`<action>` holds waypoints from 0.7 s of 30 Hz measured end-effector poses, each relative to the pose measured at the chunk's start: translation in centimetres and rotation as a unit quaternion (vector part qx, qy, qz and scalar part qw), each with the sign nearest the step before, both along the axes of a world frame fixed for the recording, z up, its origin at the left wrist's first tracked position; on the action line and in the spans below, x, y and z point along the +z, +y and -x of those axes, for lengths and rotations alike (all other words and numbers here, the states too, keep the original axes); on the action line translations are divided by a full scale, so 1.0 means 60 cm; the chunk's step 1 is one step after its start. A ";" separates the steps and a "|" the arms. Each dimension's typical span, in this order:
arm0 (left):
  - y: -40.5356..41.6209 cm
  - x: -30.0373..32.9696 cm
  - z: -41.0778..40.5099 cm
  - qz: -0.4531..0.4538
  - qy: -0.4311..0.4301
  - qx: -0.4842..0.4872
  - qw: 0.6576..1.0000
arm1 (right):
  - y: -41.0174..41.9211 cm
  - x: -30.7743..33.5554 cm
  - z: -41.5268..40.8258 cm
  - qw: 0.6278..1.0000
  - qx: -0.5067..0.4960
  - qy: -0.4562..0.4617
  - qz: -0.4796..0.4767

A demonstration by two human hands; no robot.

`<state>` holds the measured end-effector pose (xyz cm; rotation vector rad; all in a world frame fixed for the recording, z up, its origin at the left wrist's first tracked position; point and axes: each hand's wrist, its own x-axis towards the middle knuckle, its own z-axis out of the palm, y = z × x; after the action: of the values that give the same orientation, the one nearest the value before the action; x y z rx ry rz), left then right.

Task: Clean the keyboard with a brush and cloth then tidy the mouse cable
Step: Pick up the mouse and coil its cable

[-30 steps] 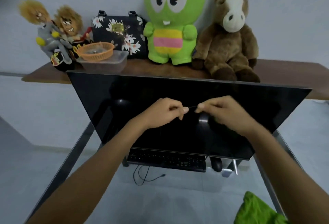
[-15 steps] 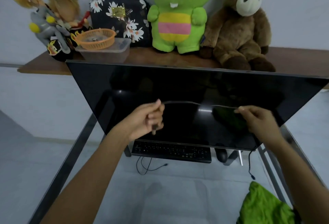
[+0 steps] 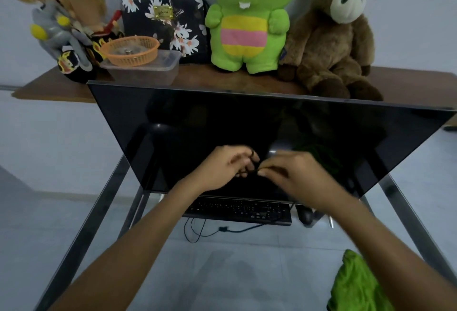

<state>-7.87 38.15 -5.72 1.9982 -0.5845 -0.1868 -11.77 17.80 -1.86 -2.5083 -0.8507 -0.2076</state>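
Note:
My left hand point(image 3: 228, 171) and my right hand point(image 3: 294, 177) meet in front of the dark monitor point(image 3: 173, 132), both pinching a thin black mouse cable point(image 3: 253, 162) that loops around the left fingers. Below them lies the black keyboard point(image 3: 237, 209), with the black mouse point(image 3: 305, 215) at its right end. More black cable point(image 3: 222, 230) trails loose in front of the keyboard. A green cloth point(image 3: 356, 286) lies crumpled at the lower right. No brush is visible.
A wooden shelf point(image 3: 49, 85) behind the monitor carries dolls point(image 3: 61, 26), an orange basket point(image 3: 129, 49) on a clear tub, a floral bag point(image 3: 163, 19), a green plush point(image 3: 247, 21) and a brown horse plush point(image 3: 331, 46). Metal desk legs point(image 3: 99, 211) flank the desk.
My hands were together, then spread apart with the cable stretched between them. Now they have come back together, the cable looped at the left fingers. The view has tilted down slightly.

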 end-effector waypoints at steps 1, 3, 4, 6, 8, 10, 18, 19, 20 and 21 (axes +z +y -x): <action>0.005 -0.002 0.011 -0.025 0.029 -0.022 0.999 | -0.018 0.014 -0.010 1.000 -0.008 0.010 0.012; 0.019 0.000 0.028 -0.044 0.089 -0.056 0.994 | -0.056 0.036 -0.024 0.999 -0.031 0.023 0.014; 0.027 0.004 0.033 -0.023 0.128 -0.074 0.989 | -0.070 0.044 -0.026 0.999 -0.042 0.031 -0.001; 0.037 0.012 0.038 0.089 0.227 -0.114 0.963 | -0.084 0.046 -0.027 0.996 -0.058 0.048 -0.041; 0.037 0.018 0.039 0.243 0.341 -0.131 0.899 | -0.080 0.031 -0.028 0.994 -0.070 0.053 -0.068; 0.028 0.018 0.038 0.367 0.420 -0.140 0.818 | -0.068 0.010 -0.030 0.990 -0.083 0.061 -0.096; -0.015 0.024 0.023 0.556 0.400 -0.063 0.726 | -0.012 -0.057 -0.029 0.971 -0.127 0.117 -0.167; -0.023 0.029 0.020 0.570 0.385 -0.046 0.725 | 0.003 -0.064 -0.025 0.972 -0.116 0.132 -0.158; -0.031 0.033 0.014 0.579 0.365 -0.035 0.728 | 0.021 -0.070 -0.017 0.973 -0.100 0.149 -0.147; -0.040 0.037 0.008 0.578 0.340 -0.028 0.741 | 0.041 -0.075 -0.009 0.974 -0.081 0.166 -0.134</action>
<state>-8.34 35.77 -3.52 0.5931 -0.1577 -0.4357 -11.25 20.26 -6.35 -2.2692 -0.4508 0.0421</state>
